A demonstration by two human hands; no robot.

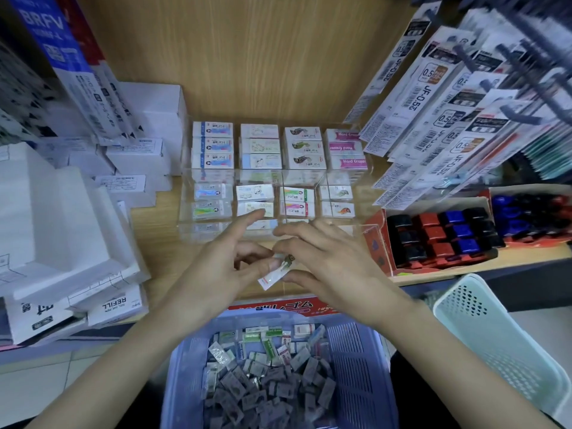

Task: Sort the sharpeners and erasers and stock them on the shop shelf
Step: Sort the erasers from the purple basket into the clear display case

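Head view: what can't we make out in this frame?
All in the head view:
Hidden by hands: most of the print on the small white wrapped eraser, held between the left hand and right hand; part of the front row of the clear acrylic divided tray.
Blurred, too small: labels on the grey packets in the blue plastic basket.
Cut off: that basket by the bottom edge; the pale green plastic basket by the right edge.

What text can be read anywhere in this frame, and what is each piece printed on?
"BRFV": blue pack, upper left.
"Hard Eraser": pink erasers in the clear organizer.
"JF-0.5" and "0.5": hanging refill packs, right.
"REFILL", upside down: white box, lower left.
"ゴム": red shelf-edge sign.
Too blurred to read: print on the eraser being held and the erasers in the blue basket.
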